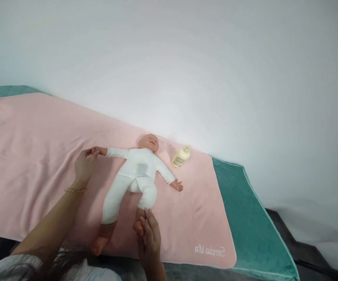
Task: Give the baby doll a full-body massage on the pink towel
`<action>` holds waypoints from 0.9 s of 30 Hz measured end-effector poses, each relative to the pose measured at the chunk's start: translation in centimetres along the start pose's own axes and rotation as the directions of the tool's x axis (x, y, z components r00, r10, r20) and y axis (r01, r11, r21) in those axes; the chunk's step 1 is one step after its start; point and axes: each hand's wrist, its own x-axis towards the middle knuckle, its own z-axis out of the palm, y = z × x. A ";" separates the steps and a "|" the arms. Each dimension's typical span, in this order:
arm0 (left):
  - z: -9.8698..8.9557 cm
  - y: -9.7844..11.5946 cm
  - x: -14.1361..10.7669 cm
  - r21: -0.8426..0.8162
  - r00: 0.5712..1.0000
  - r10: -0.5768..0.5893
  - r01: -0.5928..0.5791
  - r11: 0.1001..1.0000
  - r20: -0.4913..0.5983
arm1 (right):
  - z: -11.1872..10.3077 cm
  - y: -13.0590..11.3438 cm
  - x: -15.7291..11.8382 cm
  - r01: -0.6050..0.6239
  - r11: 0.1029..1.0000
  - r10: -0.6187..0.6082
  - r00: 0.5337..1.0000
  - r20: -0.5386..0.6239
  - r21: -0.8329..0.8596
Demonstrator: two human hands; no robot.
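Observation:
A baby doll (139, 166) with a white cloth body lies face up on a pink blanket (198, 218), arms spread out. My left hand (85, 166) pinches the doll's hand at the left, and that arm is stretched out sideways. At the doll's lower leg, my right hand (151, 238) is closed around the foot on the right side, fingers along the ankle. The doll's other foot rests near the blanket's front edge. Beside its head stands a pale yellow bottle (181, 157) with printed text.
Under the blanket is a green cover (245, 210), showing at the right and far left. A white wall (169, 70) rises directly behind the bed. Dark furniture edges (297, 242) show at the lower right.

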 end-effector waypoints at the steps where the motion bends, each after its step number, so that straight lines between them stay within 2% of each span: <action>1: 0.2 0.5 -0.3 -0.013 0.999 -0.037 0.036 0.999 -0.029 | -0.1 0.4 0.8 0.009 1.000 -0.009 1.000 -0.003 0.006; 3: 0.6 1.9 -1.0 -0.051 0.996 -0.054 0.051 0.997 -0.066 | -0.3 1.1 2.6 0.027 0.999 -0.027 1.000 0.004 0.023; 5: 0.9 3.6 -1.8 -0.103 0.997 0.006 -0.013 0.995 -0.076 | -0.4 1.8 4.6 0.024 0.998 -0.025 1.000 0.016 0.052; 6: 1.0 4.5 -2.3 -0.128 0.996 0.063 -0.071 0.989 -0.070 | -0.5 2.1 5.6 0.012 0.997 -0.014 1.000 0.021 0.075; 8: 1.3 6.0 -3.2 -0.148 0.972 0.232 -0.225 0.963 0.028 | -0.5 2.6 7.5 -0.035 0.991 0.032 0.999 0.030 0.129; 9: 1.5 6.5 -3.7 -0.155 0.934 0.342 -0.324 0.933 0.103 | -0.5 2.8 8.4 -0.067 0.985 0.061 0.997 0.040 0.158; 10: 1.8 6.8 -4.0 -0.168 0.876 0.448 -0.422 0.891 0.180 | -0.5 3.0 9.2 -0.102 0.977 0.094 0.994 0.051 0.185; 12: 2.5 7.0 -4.6 -0.202 0.731 0.613 -0.580 0.789 0.299 | -0.4 3.2 10.5 -0.172 0.957 0.160 0.985 0.068 0.233; 13: 2.8 6.8 -4.8 -0.215 0.673 0.660 -0.627 0.748 0.334 | -0.4 3.3 10.9 -0.205 0.946 0.193 0.979 0.072 0.252; 14: 3.2 6.7 -5.0 -0.218 0.638 0.685 -0.656 0.723 0.353 | -0.3 3.3 11.2 -0.233 0.935 0.221 0.972 0.074 0.266; 16: 3.6 6.3 -5.2 -0.206 0.618 0.695 -0.675 0.709 0.366 | -0.2 3.4 11.3 -0.271 0.920 0.260 0.962 0.076 0.282; 19: 3.5 6.1 -5.2 -0.216 0.640 0.686 -0.657 0.722 0.347 | 0.0 3.3 10.8 -0.278 0.921 0.268 0.961 0.074 0.275; 21: 3.1 6.1 -5.1 -0.243 0.672 0.664 -0.620 0.746 0.327 | 0.0 3.1 10.1 -0.269 0.928 0.262 0.963 0.063 0.257; 24: 1.9 6.2 -4.6 -0.219 0.790 0.541 -0.495 0.841 0.289 | -0.4 2.6 8.7 -0.242 0.943 0.239 0.970 0.040 0.230; 27: 0.5 5.8 -3.8 -0.116 0.916 0.360 -0.344 0.932 0.175 | -0.9 1.8 6.9 -0.173 0.970 0.173 0.985 0.016 0.172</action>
